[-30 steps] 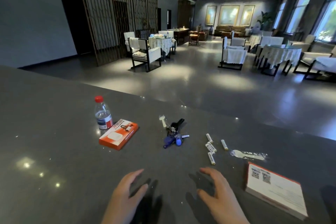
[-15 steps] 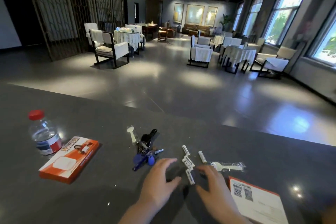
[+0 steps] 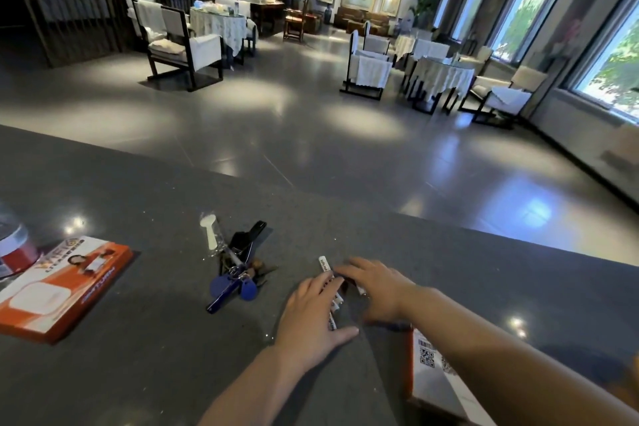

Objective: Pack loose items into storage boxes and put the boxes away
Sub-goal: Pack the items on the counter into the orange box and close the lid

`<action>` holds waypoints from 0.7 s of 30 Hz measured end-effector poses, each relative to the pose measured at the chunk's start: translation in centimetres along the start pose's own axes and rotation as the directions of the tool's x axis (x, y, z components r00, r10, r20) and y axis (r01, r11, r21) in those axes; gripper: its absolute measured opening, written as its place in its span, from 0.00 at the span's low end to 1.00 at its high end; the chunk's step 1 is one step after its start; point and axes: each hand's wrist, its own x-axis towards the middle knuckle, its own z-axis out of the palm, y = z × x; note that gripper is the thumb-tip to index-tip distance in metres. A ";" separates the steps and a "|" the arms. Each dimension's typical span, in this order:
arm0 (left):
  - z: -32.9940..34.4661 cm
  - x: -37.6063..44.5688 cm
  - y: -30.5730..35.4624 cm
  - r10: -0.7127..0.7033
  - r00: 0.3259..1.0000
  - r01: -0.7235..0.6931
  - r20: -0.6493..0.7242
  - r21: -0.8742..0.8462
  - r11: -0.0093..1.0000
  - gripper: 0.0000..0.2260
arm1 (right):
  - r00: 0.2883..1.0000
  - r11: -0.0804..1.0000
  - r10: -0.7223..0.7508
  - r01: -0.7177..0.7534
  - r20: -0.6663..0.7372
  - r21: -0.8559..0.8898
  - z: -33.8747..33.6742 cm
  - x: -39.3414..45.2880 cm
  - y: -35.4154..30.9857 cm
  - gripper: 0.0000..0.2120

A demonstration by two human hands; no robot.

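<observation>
Presently the white batteries (image 3: 326, 284) on the table (image 3: 145, 349) are cupped between left hand (image 3: 316, 313) and right hand (image 3: 375, 289), fingers loosely curved, grip unconfirmed; round cells could be rolled toward the keys (image 3: 237, 278) if swept unevenly

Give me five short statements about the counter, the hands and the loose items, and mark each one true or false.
1. Both hands are over the white batteries. True.
2. The keys lie inside the orange box. False: they lie on the counter, right of it.
3. The orange box is closed. True.
4. A blue tag is on the keys. True.
5. The left hand holds the bottle. False: the bottle stands untouched at the left edge.
</observation>
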 end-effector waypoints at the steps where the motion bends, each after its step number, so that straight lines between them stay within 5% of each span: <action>1: 0.0 0.1 -0.1 0.020 1.000 -0.020 -0.014 0.010 1.000 0.34 | 1.000 1.000 -0.015 0.015 0.020 0.008 0.2 0.4 0.3 0.47; 8: -0.8 -0.3 -1.0 0.064 0.997 -0.067 -0.042 -0.079 0.995 0.15 | 0.987 0.986 -0.027 0.052 -0.156 0.158 0.9 0.0 0.0 0.23; 21: -2.5 -4.1 -2.9 0.174 0.983 -0.161 0.052 -0.201 0.966 0.18 | 0.990 0.824 0.089 -0.010 -0.112 0.567 3.7 -2.8 -3.0 0.10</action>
